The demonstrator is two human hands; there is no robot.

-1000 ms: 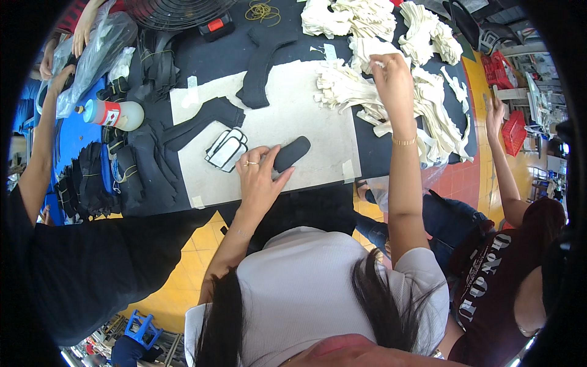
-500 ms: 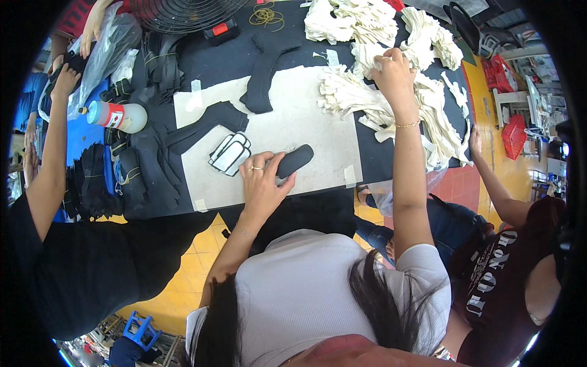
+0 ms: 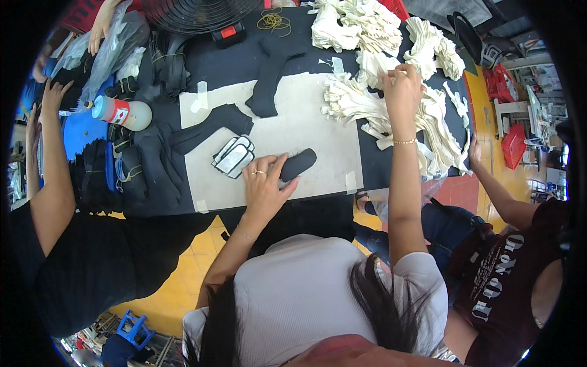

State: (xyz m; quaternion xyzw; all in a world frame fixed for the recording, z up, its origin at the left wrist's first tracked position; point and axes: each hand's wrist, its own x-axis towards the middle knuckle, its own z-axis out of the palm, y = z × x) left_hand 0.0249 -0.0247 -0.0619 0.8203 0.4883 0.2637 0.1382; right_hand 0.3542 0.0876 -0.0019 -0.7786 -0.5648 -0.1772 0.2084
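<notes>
My left hand (image 3: 264,180) rests on the pale sheet, thumb and fingers closed around the near-left end of a dark, round-ended fabric piece (image 3: 299,164). Left of that hand lies a small overlapping group of white rounded pieces with black edges (image 3: 233,156). My right hand (image 3: 403,92) is among the piles of cream fabric pieces (image 3: 348,101) at the right. Its fingers are pinched together at the cream fabric; the fingertips are partly hidden.
The pale sheet (image 3: 306,131) is taped to the dark table, with black cut fabric (image 3: 266,92) across it. A bottle (image 3: 122,113), a black wire fan guard (image 3: 195,13) and yellow rubber bands (image 3: 273,22) lie around. Other people stand left and right.
My right hand has drawn slightly back toward me over the cream fabric. My left hand keeps its hold on the dark piece. The whole view has shifted a little.
</notes>
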